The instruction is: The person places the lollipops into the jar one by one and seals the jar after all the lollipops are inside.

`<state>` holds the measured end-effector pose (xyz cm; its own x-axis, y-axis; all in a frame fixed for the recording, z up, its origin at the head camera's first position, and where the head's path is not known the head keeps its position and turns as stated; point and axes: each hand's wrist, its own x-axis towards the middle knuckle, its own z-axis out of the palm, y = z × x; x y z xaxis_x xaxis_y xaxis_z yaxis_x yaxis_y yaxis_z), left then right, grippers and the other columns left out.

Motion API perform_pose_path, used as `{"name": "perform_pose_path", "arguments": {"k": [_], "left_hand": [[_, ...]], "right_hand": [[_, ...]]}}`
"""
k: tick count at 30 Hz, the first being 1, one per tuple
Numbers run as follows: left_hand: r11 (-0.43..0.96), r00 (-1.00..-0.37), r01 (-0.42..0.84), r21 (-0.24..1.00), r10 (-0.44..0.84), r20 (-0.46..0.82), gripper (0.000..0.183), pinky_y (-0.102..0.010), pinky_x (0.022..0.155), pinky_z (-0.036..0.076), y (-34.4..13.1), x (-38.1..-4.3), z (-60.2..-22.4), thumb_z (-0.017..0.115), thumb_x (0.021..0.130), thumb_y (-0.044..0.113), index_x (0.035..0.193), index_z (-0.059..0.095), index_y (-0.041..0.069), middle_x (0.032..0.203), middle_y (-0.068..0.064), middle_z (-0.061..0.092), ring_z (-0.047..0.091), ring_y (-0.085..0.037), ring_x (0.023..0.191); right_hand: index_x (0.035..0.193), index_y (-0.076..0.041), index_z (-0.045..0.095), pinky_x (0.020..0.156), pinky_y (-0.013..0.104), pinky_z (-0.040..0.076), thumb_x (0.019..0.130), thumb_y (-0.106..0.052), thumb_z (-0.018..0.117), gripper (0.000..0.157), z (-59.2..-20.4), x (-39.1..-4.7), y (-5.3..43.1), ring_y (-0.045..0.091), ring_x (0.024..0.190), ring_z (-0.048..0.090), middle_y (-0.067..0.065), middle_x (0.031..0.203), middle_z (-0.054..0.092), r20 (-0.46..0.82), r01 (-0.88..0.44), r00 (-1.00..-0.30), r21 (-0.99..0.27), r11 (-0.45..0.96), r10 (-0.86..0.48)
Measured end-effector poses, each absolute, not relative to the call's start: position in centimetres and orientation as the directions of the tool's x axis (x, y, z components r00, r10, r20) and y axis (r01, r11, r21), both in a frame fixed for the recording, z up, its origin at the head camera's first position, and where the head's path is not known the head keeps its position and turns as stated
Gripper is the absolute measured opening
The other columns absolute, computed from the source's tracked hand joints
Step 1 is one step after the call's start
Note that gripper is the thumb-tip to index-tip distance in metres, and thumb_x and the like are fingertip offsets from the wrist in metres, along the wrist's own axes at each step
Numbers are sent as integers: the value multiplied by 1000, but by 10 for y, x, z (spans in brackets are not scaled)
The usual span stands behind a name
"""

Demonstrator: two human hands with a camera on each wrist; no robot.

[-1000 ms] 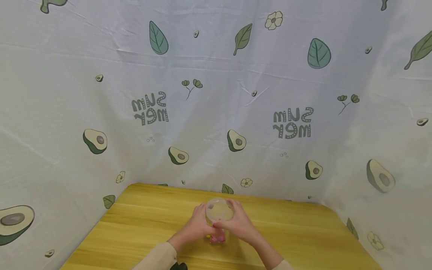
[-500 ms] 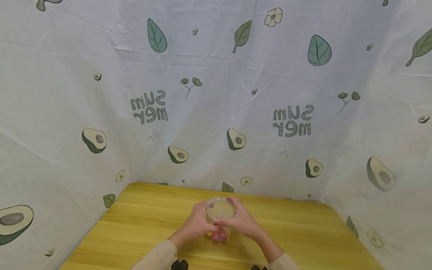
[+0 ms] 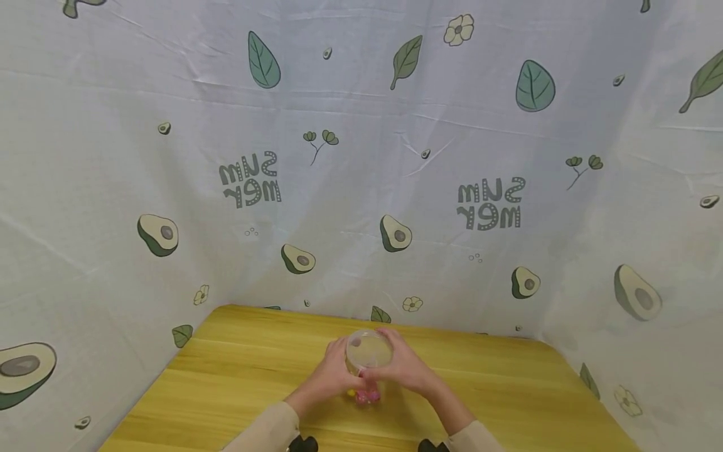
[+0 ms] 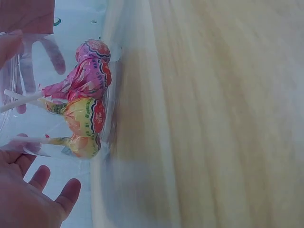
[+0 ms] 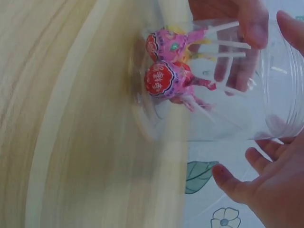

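A clear plastic jar (image 3: 369, 353) stands upright between my hands at the middle of the table, its base right at the wood. Inside it, several wrapped lollipops (image 4: 85, 114) in pink and yellow lie heads down, with white sticks pointing up. My left hand (image 3: 332, 375) grips the jar's left side. From the other side my right hand (image 3: 403, 365) holds it near the top, thumb across the front. Through the clear wall in the right wrist view, red labels show on the pink lollipops (image 5: 164, 80). A round, clear top faces up in the head view.
The yellow wood-grain table (image 3: 254, 358) spreads out around the jar. Behind and at both sides hangs a white cloth (image 3: 350, 188) printed with avocados, leaves and flowers. Black pieces (image 3: 303, 444) show by the sleeves at the bottom edge.
The jar and both hands have shifted very slightly, and the pink lollipops show a little farther right below the thumbs. A black piece by the right sleeve has come into view.
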<state>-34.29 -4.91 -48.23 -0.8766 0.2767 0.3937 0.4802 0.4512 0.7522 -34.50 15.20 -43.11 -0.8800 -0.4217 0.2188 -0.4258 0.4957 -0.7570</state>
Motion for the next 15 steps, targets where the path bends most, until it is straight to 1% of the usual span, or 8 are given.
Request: {"name": "perform_pose_path", "arguments": {"k": [5, 7, 10, 15], "left_hand": [[427, -865, 501, 753, 273, 421, 89, -51, 99, 42, -47, -341, -481, 90, 68, 42, 141, 49, 11, 128, -6, 58, 44, -25, 123], [432, -865, 502, 749, 270, 424, 89, -51, 99, 42, -46, -341, -481, 90, 68, 42, 141, 50, 11, 128, -7, 58, 45, -26, 123], [458, -868, 496, 738, 259, 424, 88, -50, 98, 43, -45, -341, -479, 89, 67, 44, 140, 51, 12, 129, -6, 59, 46, -25, 122], [481, -879, 477, 736, 246, 409, 84, -49, 98, 44, -44, -340, -478, 89, 67, 45, 136, 54, 12, 126, -3, 60, 46, -23, 121]], "right_hand": [[145, 1, 43, 97, 53, 44, 72, -42, 89, 97, -432, -343, 149, 31, 117, 54, 17, 144, 48, 278, -456, -878, -733, 505, -390], [143, 1, 45, 95, 52, 45, 72, -40, 89, 94, -432, -343, 148, 31, 115, 55, 16, 141, 50, 293, -463, -877, -730, 503, -381], [141, -1, 48, 91, 48, 46, 71, -41, 90, 91, -434, -344, 149, 29, 112, 56, 14, 137, 53, 295, -456, -883, -720, 523, -364], [139, -3, 51, 88, 42, 46, 68, -42, 91, 91, -435, -342, 147, 26, 109, 56, 13, 134, 56, 289, -421, -905, -725, 546, -313]]}}
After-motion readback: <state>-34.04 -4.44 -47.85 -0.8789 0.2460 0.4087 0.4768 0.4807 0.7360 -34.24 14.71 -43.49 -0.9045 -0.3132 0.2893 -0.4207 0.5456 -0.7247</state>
